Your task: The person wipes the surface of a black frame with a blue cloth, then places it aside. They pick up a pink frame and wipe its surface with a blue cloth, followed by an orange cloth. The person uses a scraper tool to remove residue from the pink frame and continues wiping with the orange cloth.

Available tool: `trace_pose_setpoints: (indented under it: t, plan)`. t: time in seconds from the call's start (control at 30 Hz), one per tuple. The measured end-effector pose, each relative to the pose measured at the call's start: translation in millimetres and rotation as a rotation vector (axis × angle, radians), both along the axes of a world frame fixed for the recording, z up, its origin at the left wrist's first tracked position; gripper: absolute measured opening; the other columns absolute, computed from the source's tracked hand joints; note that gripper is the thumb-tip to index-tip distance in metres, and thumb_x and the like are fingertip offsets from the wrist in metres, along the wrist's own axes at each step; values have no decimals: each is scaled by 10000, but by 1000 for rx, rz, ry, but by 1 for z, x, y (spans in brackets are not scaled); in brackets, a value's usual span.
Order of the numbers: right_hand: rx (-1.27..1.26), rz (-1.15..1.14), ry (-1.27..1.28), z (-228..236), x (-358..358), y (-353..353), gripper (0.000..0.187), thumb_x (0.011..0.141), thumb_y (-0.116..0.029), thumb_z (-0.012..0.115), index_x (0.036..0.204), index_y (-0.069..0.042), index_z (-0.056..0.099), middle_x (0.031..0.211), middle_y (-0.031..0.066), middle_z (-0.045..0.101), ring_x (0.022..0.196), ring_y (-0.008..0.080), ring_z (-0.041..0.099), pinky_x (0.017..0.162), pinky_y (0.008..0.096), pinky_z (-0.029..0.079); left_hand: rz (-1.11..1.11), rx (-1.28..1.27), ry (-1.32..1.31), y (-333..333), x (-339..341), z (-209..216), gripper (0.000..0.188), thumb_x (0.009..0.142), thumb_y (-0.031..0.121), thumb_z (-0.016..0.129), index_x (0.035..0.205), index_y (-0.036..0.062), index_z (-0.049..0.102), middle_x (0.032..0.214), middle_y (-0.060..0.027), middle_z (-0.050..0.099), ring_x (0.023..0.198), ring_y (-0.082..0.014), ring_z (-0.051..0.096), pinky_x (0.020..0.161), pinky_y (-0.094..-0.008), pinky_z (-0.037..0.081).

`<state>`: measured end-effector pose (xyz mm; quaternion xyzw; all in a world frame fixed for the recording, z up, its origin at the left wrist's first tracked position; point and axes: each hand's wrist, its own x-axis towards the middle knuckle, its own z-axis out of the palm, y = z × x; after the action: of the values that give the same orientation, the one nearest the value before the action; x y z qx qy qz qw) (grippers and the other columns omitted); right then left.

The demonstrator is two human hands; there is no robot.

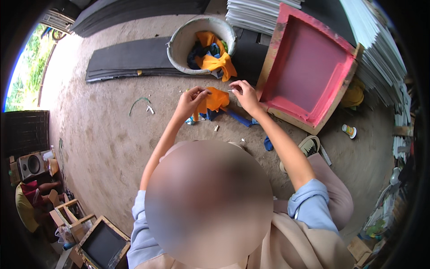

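Note:
My left hand is closed in a pinch on the edge of an orange cloth, which hangs just above the floor. My right hand is to the right of the cloth, its fingers pinched on a small, thin, pale thing too small to name. Blue cloth scraps lie on the floor below and beside the orange cloth. Just beyond my hands, a grey bucket holds crumpled orange, blue and green cloths, with one orange piece draped over its rim.
A wooden-framed screen with pink stains leans at the right. Black sheets lie behind the bucket, and white sheets are stacked at far right. A small cup lies near my shoe. Another person is at lower left.

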<state>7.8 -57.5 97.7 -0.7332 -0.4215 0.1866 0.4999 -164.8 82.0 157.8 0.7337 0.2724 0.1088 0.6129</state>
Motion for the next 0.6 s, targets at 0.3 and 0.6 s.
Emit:
trace_pose_setpoints:
  t: [0.3,0.6]
  plan:
    - [-366,106,-342,-120,-45,-44,342,731,-9,643,1046,-8,508,989,143,488,963,317,497,840,379,428,241,7,44,-18,-15,-113,271,874,25,532,1141,44,581,987,-22,626,835,-71,561,743,-242,481]
    - [-446,81,-391,-115,-46,-48,430,743,-45,606,1134,36,447,984,179,450,930,321,495,808,389,438,291,-13,24,-19,8,-121,289,818,-9,594,1104,24,615,1024,-35,639,909,-108,600,792,-245,480]
